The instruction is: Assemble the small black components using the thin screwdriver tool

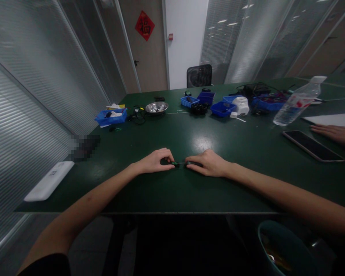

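Observation:
Just above the green table top, my left hand (158, 161) is closed, pinching a small dark part with green on it (175, 164), perhaps a little circuit board. My right hand (211, 163) lies low over the table, its fingers closed round the dark handle of a screwdriver (194, 163). The thin metal shaft points left and its tip meets the small part or lies right beside it; contact is too small to make out. Fingers hide some of both things.
A phone (313, 146), a clear bottle (300, 100) and another person's hand (335, 134) are at the right. Farther back stand a metal bowl (156, 112) and several blue trays (222, 110). A white box (49, 181) lies left; a bin (263, 234) stands below the edge.

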`<action>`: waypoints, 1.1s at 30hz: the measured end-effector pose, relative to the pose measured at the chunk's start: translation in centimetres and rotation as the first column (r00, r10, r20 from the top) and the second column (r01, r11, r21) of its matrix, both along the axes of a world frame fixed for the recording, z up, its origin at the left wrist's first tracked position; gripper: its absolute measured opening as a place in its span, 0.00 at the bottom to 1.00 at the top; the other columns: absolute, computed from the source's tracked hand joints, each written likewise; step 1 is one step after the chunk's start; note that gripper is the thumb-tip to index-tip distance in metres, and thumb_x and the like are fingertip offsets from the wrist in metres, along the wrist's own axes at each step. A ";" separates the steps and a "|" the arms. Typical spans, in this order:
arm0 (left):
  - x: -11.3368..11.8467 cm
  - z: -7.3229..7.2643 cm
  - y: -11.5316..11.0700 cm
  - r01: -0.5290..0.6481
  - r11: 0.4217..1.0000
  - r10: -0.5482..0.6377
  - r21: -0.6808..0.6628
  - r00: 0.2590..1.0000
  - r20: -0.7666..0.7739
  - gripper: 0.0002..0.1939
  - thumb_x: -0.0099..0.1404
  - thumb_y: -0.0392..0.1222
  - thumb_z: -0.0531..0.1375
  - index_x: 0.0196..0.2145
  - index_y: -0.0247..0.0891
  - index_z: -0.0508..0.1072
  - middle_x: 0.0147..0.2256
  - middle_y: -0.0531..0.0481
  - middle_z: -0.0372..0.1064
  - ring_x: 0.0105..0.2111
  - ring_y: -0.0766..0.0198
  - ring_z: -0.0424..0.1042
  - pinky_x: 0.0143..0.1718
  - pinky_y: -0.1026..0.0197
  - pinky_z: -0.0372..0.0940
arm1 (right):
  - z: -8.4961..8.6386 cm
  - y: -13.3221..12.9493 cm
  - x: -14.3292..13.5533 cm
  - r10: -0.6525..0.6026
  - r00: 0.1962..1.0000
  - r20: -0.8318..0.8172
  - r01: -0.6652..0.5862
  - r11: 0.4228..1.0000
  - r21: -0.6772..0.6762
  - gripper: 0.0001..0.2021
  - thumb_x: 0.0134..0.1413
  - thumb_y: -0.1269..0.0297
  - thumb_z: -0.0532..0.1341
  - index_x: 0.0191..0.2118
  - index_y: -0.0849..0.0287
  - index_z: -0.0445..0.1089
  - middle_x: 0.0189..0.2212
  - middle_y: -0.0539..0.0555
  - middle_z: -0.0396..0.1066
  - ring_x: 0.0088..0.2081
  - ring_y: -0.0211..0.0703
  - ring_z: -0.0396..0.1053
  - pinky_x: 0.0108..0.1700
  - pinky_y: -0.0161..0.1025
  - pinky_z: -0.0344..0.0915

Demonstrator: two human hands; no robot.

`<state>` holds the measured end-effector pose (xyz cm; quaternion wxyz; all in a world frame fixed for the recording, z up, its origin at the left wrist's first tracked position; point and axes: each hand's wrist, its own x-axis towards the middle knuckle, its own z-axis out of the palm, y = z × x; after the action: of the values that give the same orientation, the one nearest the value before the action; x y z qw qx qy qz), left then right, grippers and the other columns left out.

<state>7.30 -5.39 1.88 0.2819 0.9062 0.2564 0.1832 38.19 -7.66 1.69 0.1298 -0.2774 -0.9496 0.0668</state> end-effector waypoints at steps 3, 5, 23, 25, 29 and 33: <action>0.0 0.0 0.0 0.003 1.000 -0.003 0.006 1.000 -0.003 0.12 0.72 0.49 0.65 0.43 0.38 0.77 0.40 0.46 0.71 0.42 0.58 0.69 0.43 0.56 0.63 | -0.1 0.1 0.0 0.005 1.000 0.014 -0.005 1.000 0.002 0.24 0.78 0.49 0.49 0.59 0.58 0.75 0.33 0.56 0.81 0.28 0.42 0.74 0.33 0.38 0.59; 0.1 0.0 0.0 -0.001 1.000 0.001 0.015 1.000 -0.003 0.12 0.71 0.50 0.65 0.43 0.38 0.77 0.39 0.46 0.71 0.41 0.57 0.69 0.43 0.56 0.63 | -0.1 0.1 0.1 0.017 1.000 0.015 -0.017 1.000 -0.004 0.24 0.78 0.49 0.49 0.59 0.57 0.75 0.34 0.56 0.82 0.28 0.42 0.74 0.33 0.38 0.59; 0.1 -0.1 0.0 0.006 0.999 -0.005 0.040 1.000 -0.017 0.11 0.73 0.49 0.65 0.43 0.38 0.76 0.40 0.47 0.70 0.41 0.58 0.68 0.42 0.57 0.62 | -0.2 0.0 0.1 0.034 0.999 0.004 -0.034 0.999 0.005 0.24 0.79 0.49 0.49 0.60 0.57 0.75 0.36 0.56 0.82 0.29 0.42 0.75 0.33 0.38 0.60; 0.1 -0.1 0.0 0.008 0.999 -0.007 0.038 1.000 -0.016 0.11 0.73 0.49 0.65 0.43 0.38 0.76 0.40 0.47 0.70 0.41 0.57 0.68 0.42 0.57 0.62 | -0.2 0.0 0.1 0.036 0.999 0.010 -0.036 0.999 0.005 0.24 0.79 0.48 0.49 0.60 0.58 0.74 0.36 0.56 0.82 0.30 0.42 0.76 0.33 0.38 0.60; 0.1 -0.2 0.1 0.019 0.999 -0.019 0.046 1.000 -0.008 0.11 0.73 0.49 0.64 0.43 0.38 0.76 0.39 0.47 0.70 0.41 0.57 0.69 0.42 0.57 0.62 | -0.3 -0.2 -0.4 0.010 1.000 0.019 -0.011 1.000 0.015 0.25 0.79 0.48 0.48 0.60 0.59 0.74 0.35 0.57 0.82 0.30 0.43 0.76 0.34 0.38 0.60; 0.2 -0.3 0.1 0.020 0.998 -0.019 0.056 1.000 -0.014 0.11 0.73 0.50 0.64 0.42 0.38 0.76 0.39 0.47 0.70 0.41 0.58 0.68 0.42 0.57 0.62 | -0.4 -0.3 -0.8 -0.010 1.000 0.026 0.009 0.999 0.031 0.25 0.79 0.48 0.49 0.59 0.59 0.74 0.35 0.57 0.82 0.29 0.43 0.75 0.34 0.38 0.60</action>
<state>7.52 -5.26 1.54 0.2565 0.9174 0.2444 0.1814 37.41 -7.96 1.29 0.1217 -0.2809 -0.9508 0.0478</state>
